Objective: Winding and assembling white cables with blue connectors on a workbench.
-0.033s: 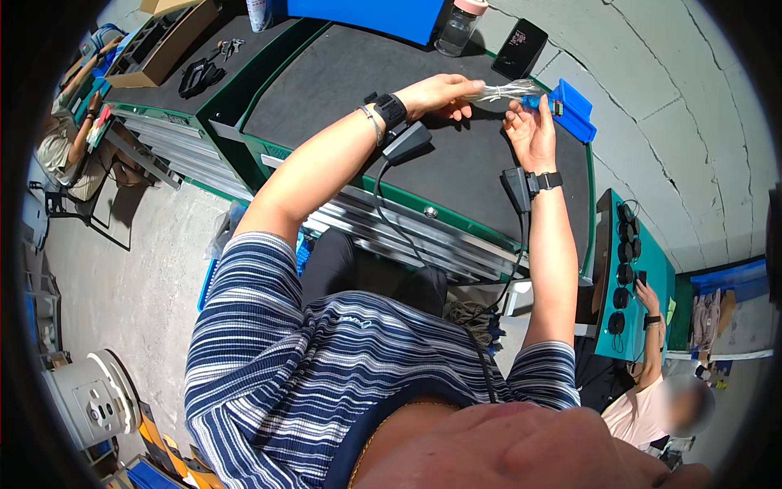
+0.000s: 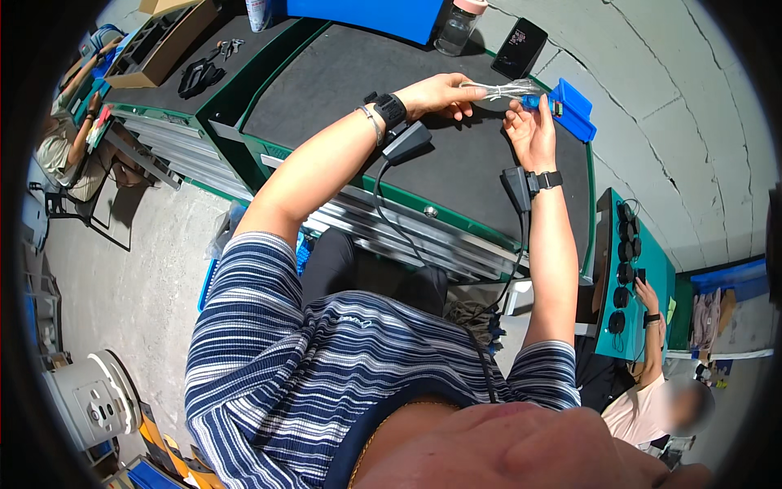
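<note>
Head view: left hand and right hand both pinching clear plastic packet beside blue bin.

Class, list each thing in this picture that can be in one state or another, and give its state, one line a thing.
Left hand: closed on one end of the clear plastic bag.
Right hand: fingers pinching the bag's other end.
Clear plastic bag: held off the mat, stretched between both hands.
Blue bin: resting on the bench, open side showing.
Glass jar: upright, pink lid on.
Black phone: lying flat, screen dark.
Cardboard box: open.
</note>
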{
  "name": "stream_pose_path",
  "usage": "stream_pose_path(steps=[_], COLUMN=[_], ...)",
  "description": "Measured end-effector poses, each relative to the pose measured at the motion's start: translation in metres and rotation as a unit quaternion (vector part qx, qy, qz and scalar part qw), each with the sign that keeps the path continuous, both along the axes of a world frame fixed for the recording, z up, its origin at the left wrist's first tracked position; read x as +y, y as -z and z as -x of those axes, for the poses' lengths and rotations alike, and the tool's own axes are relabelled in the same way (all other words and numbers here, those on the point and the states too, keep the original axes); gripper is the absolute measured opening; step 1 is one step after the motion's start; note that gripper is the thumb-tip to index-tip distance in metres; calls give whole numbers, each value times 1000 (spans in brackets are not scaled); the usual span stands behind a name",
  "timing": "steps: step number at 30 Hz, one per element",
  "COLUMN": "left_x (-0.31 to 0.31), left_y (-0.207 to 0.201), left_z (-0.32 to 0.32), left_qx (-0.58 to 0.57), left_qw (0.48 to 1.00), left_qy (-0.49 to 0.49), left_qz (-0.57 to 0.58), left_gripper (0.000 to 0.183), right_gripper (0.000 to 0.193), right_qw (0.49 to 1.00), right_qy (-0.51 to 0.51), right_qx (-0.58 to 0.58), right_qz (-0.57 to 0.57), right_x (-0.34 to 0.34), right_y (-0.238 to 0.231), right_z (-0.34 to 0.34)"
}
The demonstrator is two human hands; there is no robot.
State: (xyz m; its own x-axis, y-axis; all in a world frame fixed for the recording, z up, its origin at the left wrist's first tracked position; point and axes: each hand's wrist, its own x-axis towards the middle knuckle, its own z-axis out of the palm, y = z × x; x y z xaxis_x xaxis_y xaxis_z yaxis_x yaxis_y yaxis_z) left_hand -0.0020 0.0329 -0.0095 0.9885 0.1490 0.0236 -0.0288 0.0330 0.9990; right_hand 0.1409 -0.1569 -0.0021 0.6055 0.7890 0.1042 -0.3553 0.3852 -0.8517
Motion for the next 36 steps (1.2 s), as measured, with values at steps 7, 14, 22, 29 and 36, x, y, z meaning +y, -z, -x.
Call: stream_pose_path(steps=[7, 14, 22, 29, 36], left_x=[1, -1, -4, -1, 2], left_y=[-2, -9, -10, -8, -2], left_z=[0, 5, 6, 5, 1], left_qx=[-30, 8, -7, -11, -52], left_qw=[998, 998, 1000, 999, 997], left_qy=[-4, -8, 6, 19, 6], left_qz=[-49, -60, -23, -34, -51], left_gripper=[48, 62, 53, 41, 40], right_gripper=[37, 44, 32, 42, 50], right_qw=[998, 996, 990, 995, 998], right_qy=[36, 42, 121, 94, 65], right_qx=[-37, -75, -71, -11, 1], right_qz=[27, -12, 24, 9, 16], right_x=[4, 0, 2, 2, 1], right_y=[3, -3, 4, 4, 1], right_z=[0, 11, -4, -3, -2])
